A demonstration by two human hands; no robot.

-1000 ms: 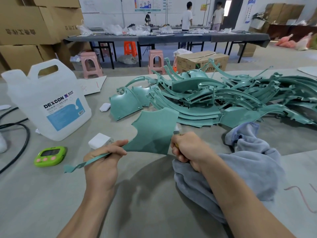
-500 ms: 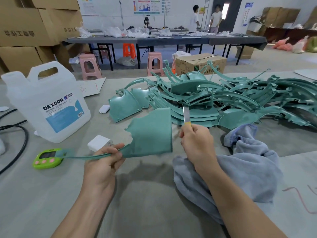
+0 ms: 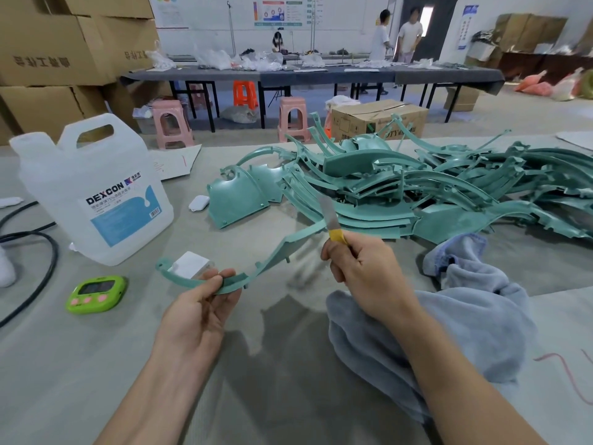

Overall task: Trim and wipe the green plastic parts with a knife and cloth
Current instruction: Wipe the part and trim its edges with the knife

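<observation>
My left hand (image 3: 199, 303) pinches a long curved green plastic part (image 3: 272, 255) near its left end, holding it edge-on above the table. My right hand (image 3: 362, 268) grips a small knife (image 3: 330, 216) with a yellow-wrapped handle, blade pointing up. The blade touches the part's far right end. A grey-blue cloth (image 3: 449, 316) lies on the table under my right forearm. A big pile of green plastic parts (image 3: 401, 187) covers the table behind.
A white DEXCON jug (image 3: 93, 194) stands at the left, with a green timer (image 3: 96, 293), a small white box (image 3: 192, 263) and a black cable (image 3: 48, 252) near it. Stools, a cardboard box, long tables and several people are beyond the table edge.
My left hand has turned the green part from face-on to edge-on. My right hand rose from the cloth, bringing the knife blade up to the part's right end.
</observation>
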